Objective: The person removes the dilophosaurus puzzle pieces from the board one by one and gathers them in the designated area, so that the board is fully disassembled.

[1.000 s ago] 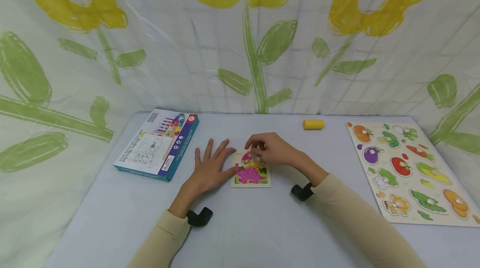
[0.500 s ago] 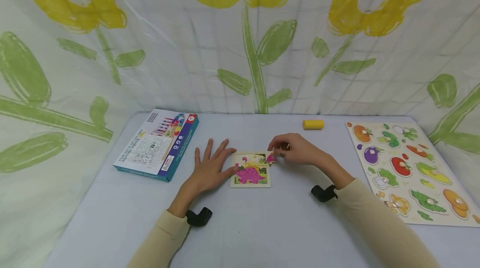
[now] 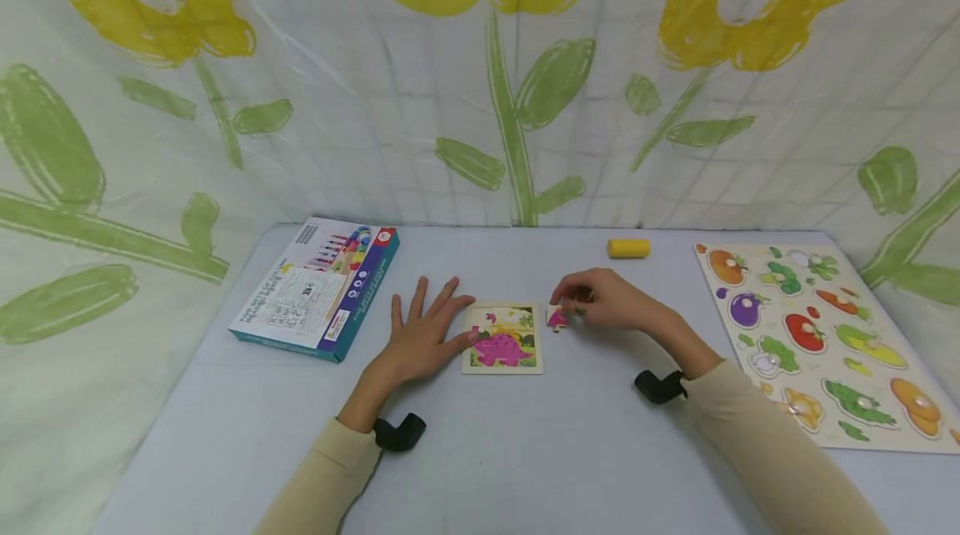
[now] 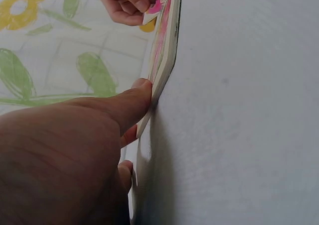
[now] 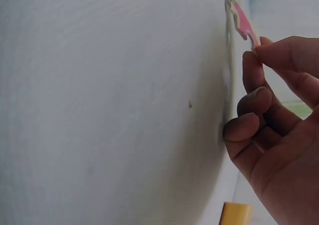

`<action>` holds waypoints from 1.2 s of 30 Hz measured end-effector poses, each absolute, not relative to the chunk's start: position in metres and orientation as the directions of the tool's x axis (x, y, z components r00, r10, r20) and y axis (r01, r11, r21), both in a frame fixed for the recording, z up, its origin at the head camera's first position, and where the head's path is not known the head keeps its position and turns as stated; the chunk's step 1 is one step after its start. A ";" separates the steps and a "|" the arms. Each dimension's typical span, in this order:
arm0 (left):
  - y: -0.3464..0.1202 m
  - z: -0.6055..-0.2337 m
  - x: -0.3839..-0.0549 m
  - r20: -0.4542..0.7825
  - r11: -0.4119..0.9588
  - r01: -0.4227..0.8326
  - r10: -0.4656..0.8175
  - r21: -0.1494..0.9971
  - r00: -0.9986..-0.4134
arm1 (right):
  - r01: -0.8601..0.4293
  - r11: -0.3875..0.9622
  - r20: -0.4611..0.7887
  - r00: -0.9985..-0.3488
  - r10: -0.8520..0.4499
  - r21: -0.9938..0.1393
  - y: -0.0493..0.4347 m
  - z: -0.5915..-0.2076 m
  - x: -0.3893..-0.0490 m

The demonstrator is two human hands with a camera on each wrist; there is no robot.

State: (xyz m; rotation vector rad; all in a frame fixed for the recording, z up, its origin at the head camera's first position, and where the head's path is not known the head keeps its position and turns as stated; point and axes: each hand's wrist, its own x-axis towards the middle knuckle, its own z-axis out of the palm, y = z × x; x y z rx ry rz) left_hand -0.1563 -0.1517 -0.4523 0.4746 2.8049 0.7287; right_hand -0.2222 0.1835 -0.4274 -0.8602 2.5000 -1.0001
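Note:
A small square jigsaw puzzle [image 3: 502, 370] with a pink dinosaur picture in a pale frame lies mid-table. My left hand [image 3: 420, 343] rests at its left side with fingers spread and straight; in the left wrist view the thumb [image 4: 137, 98] touches the frame's edge. Right of the puzzle, my right hand [image 3: 603, 299] pinches a pink-and-white puzzle piece [image 3: 556, 318] between thumb and forefinger. The right wrist view shows that piece [image 5: 243, 22] tilted close over the table, the other fingers curled beneath.
A blue-and-white boxed set [image 3: 315, 289] lies at the back left. Near the back edge is a yellow cylinder [image 3: 628, 248]. On the right lies a large vegetable-picture board [image 3: 757, 302] with knobbed pieces, partly under the right forearm's line. A flowered cloth [image 3: 337, 102] hangs behind the table.
My right hand has moved right, off the puzzle, taking the pink piece from its upper part to beside the frame. The left hand has stayed in place.

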 end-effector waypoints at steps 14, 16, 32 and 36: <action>-0.151 -0.454 -0.155 -0.120 0.825 0.251 0.355 0.506 -0.927 | -0.416 0.596 -0.067 -0.780 -0.622 -0.687 0.186 -0.434 -0.219; -0.151 -0.454 -0.155 -0.121 0.825 0.252 0.357 0.506 -0.926 | -0.419 0.599 -0.064 -0.782 -0.620 -0.682 0.185 -0.434 -0.219; -0.151 -0.453 -0.158 -0.123 0.835 0.251 0.350 0.490 -0.929 | -0.418 0.607 -0.075 -0.781 -0.620 -0.676 0.185 -0.433 -0.222; -0.151 -0.453 -0.158 -0.125 0.829 0.252 0.356 0.499 -0.926 | -0.420 0.609 -0.072 -0.783 -0.618 -0.673 0.187 -0.434 -0.223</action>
